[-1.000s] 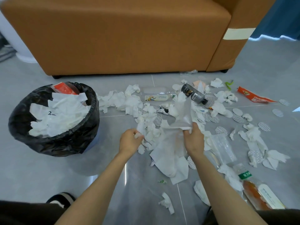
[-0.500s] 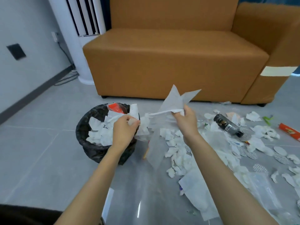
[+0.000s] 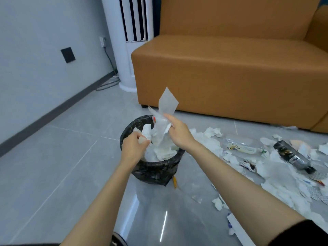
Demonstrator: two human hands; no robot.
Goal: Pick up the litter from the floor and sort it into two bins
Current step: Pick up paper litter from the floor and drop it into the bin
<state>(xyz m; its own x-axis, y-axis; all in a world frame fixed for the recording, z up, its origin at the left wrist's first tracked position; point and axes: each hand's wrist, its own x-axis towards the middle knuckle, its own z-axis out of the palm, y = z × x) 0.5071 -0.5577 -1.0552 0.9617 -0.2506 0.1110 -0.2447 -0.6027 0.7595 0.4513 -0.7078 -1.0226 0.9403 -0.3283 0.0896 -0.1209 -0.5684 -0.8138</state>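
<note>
Black-lined bin (image 3: 152, 172) stands on the floor (image 3: 53, 166). Over its 9 o'clock rim the left hand (image 3: 134, 148) has its grip around a white tissue wad (image 3: 146, 131). At 1 o'clock the right hand (image 3: 179, 133) has its grip pinching a clear plastic sheet (image 3: 167, 103).

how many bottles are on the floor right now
2. A clear bottle lies on its side right of the bin; a dark bottle lies further right among the paper scraps. More may be hidden under them.
</note>
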